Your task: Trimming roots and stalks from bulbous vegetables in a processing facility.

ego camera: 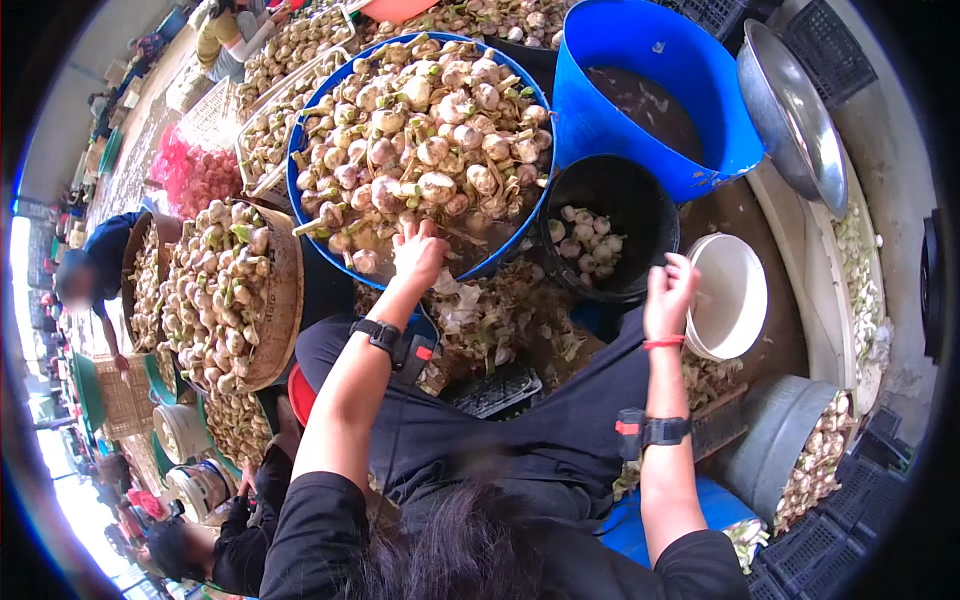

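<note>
My left hand (418, 255) reaches over the near rim of a blue tub (551, 161), fingers apart at the edge of the heaped garlic bulbs (435, 150). I see nothing held in it. Murky water shows among the bulbs near the rim. My right hand (670, 296) is raised between a black bucket (645, 202) and a white plastic bucket (731, 296). Its fingers are curled, and whether they hold something small is hidden. Inside the black bucket lie several cleaned garlic bulbs (589, 244). Peeled skins and trimmings (495, 315) cover the floor between my knees.
A tall blue barrel (622, 45) with dark water stands behind the black bucket, beside a metal basin (795, 120). Left is a rusty-rimmed container (281, 292) piled with garlic. A metal tub (780, 435) lies tilted at right. Co-workers (255, 525) sit at left.
</note>
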Demonstrator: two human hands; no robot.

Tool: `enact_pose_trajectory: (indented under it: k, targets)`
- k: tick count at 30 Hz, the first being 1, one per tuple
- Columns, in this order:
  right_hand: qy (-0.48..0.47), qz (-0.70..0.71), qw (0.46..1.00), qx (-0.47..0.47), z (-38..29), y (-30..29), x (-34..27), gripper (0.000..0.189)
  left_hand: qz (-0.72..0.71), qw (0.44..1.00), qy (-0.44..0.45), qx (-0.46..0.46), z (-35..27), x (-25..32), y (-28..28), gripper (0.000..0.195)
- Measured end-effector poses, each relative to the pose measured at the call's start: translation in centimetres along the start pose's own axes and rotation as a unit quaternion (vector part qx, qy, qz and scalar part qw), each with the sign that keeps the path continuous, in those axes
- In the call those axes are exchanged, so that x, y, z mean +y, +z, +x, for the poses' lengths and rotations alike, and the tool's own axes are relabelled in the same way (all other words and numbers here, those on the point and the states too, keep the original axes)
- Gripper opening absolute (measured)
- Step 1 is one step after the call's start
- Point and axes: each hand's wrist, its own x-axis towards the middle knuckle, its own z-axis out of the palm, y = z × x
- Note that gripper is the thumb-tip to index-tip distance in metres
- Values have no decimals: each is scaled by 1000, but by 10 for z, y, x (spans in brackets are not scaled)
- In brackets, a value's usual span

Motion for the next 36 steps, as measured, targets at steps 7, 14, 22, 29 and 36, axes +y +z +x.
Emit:
enact_pose_trajectory:
  k: [7, 14, 22, 29, 36]
  targets:
    - [-63, 205, 927, -309, -75, 108, -95, 56, -221, 963, -148, 54, -14, 44, -68, 28]
    - [58, 307, 882, -353, -112, 128, -110, 49, -648, 733, -207, 0, -59, 62, -72, 15]
    - [102, 332, 876, -335, -126, 119, -107, 42, -587, 772, -242, -7, -62, 67, -58, 13]
    - [344, 511, 668, -417, -106, 102, -112, 51, -784, 542, -294, -65, -68, 68, -55, 8]
    - [486, 517, 556, -432, -103, 100, -98, 45, -769, 602, -214, -13, -65, 82, -70, 5]
